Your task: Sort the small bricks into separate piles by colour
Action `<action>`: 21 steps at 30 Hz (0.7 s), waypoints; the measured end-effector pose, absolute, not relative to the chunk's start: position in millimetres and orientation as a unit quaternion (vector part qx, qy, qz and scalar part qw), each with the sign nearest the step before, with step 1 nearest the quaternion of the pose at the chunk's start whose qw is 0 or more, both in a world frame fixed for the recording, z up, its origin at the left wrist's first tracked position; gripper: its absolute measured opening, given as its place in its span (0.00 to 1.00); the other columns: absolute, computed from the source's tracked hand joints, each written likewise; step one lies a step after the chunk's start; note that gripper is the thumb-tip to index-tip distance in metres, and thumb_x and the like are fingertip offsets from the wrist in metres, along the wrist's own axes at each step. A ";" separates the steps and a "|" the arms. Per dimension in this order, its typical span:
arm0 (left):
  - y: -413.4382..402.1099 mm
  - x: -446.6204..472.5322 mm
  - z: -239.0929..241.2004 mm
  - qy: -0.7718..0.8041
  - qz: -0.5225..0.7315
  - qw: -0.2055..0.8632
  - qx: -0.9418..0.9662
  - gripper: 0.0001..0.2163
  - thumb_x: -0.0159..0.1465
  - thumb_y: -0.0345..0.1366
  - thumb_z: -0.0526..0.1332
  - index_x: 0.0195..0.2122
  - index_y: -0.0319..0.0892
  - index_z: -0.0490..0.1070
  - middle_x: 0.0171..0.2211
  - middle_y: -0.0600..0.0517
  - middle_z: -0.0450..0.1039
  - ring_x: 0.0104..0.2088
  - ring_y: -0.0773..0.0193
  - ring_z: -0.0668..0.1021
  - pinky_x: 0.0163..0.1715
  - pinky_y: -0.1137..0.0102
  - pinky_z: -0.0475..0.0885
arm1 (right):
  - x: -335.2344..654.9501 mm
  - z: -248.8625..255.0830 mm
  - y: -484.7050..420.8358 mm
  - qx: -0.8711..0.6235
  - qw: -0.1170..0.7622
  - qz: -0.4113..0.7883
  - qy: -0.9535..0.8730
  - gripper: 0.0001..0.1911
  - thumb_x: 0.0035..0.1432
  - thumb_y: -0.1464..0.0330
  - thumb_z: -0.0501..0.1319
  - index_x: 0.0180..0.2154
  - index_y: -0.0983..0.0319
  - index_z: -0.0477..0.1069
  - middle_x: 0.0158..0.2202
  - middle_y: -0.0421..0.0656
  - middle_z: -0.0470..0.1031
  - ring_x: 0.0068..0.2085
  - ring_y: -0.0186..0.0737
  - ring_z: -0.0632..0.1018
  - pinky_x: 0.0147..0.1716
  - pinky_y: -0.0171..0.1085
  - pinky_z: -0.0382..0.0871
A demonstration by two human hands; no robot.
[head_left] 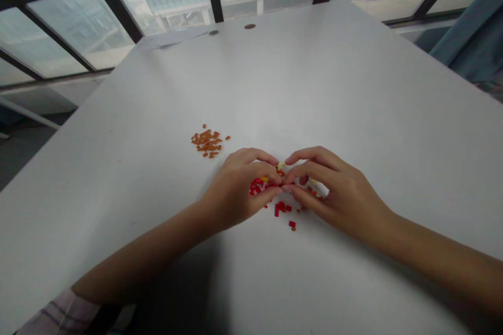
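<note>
Partly, the left hand (238,188) and right hand (341,193) hide red bricks (256,186); neither grip's state shows.

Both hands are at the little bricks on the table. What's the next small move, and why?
Probably pick up a loose red brick with the right hand: it and the left hand meet over a small cluster of bricks, and loose red ones lie just below, nearer than the orange pile.
</note>
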State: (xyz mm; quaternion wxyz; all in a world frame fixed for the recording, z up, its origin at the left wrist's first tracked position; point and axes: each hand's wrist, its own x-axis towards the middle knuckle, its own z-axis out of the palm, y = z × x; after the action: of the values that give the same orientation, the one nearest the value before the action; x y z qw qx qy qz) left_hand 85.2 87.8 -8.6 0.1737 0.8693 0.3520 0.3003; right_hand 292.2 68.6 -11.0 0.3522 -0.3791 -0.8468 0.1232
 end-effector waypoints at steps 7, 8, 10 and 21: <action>104.8 64.5 -2.2 0.400 0.256 -0.023 0.880 0.03 0.62 0.30 0.64 0.33 0.43 0.76 0.46 0.47 0.77 0.48 0.54 0.77 0.51 0.55 0.68 | 305.5 -18.4 78.2 -0.383 0.299 0.092 -0.869 0.04 0.60 0.71 0.62 0.36 0.60 0.77 0.44 0.48 0.73 0.31 0.35 0.76 0.31 0.37 0.73; 110.7 57.2 -1.8 0.421 0.243 -0.072 0.871 0.03 0.63 0.30 0.63 0.33 0.43 0.76 0.47 0.46 0.77 0.49 0.52 0.76 0.51 0.53 0.67 | 308.4 -19.8 80.0 -0.384 0.278 0.091 -0.876 0.04 0.59 0.71 0.63 0.35 0.60 0.77 0.44 0.49 0.73 0.31 0.35 0.76 0.32 0.38 0.73; 123.4 41.0 -2.6 0.468 0.227 -0.134 0.844 0.03 0.63 0.31 0.63 0.32 0.43 0.77 0.46 0.45 0.77 0.49 0.49 0.76 0.51 0.51 0.66 | 313.1 -22.0 82.6 -0.382 0.238 0.083 -0.889 0.04 0.58 0.71 0.65 0.33 0.59 0.79 0.45 0.49 0.73 0.33 0.38 0.77 0.33 0.41 0.73; 160.1 0.8 -28.8 0.576 0.186 -0.129 0.785 0.05 0.62 0.33 0.62 0.35 0.44 0.79 0.43 0.46 0.78 0.48 0.49 0.76 0.49 0.53 0.67 | 315.2 -25.5 85.6 -0.375 0.167 0.099 -0.906 0.08 0.61 0.68 0.62 0.35 0.54 0.81 0.47 0.49 0.73 0.37 0.42 0.79 0.41 0.47 0.70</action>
State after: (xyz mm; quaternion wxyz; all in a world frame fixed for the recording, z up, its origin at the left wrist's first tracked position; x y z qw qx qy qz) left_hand 0.8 160.1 -28.8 -0.1286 0.7854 0.5760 0.1865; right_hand 315.2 85.6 -25.5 0.1672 -0.3750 -0.9064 0.0991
